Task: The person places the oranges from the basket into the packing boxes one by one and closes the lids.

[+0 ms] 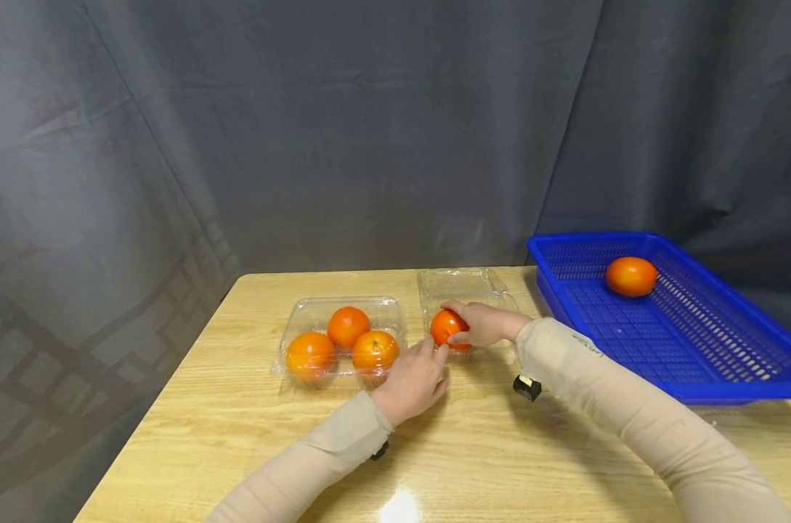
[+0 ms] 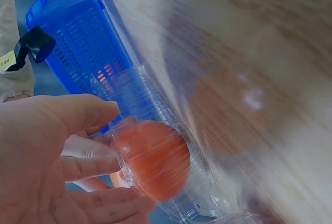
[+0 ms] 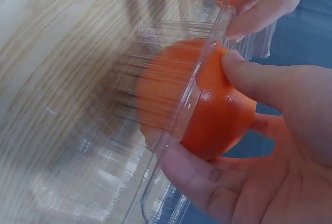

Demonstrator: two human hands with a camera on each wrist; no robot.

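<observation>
My right hand (image 1: 489, 323) grips a glossy orange (image 1: 449, 328), which sits in the near part of an open clear plastic clamshell box (image 1: 457, 282). The right wrist view shows the thumb on one side of this orange (image 3: 223, 110) and fingers on the other, by the box's rim (image 3: 181, 110). My left hand (image 1: 413, 381) is at the box's near left corner, its fingers extended and touching the rim. In the left wrist view, the left thumb and fingers (image 2: 122, 203) lie spread beside the box wall, with the orange (image 2: 155, 159) behind clear plastic.
Left of the hands, a clear plastic box (image 1: 339, 301) holds three oranges. A blue slotted basket (image 1: 630, 341) stands at the right with one orange-red fruit (image 1: 631, 277) in its far part. Behind the wooden table (image 1: 192, 407) hangs a dark grey curtain (image 1: 369, 145).
</observation>
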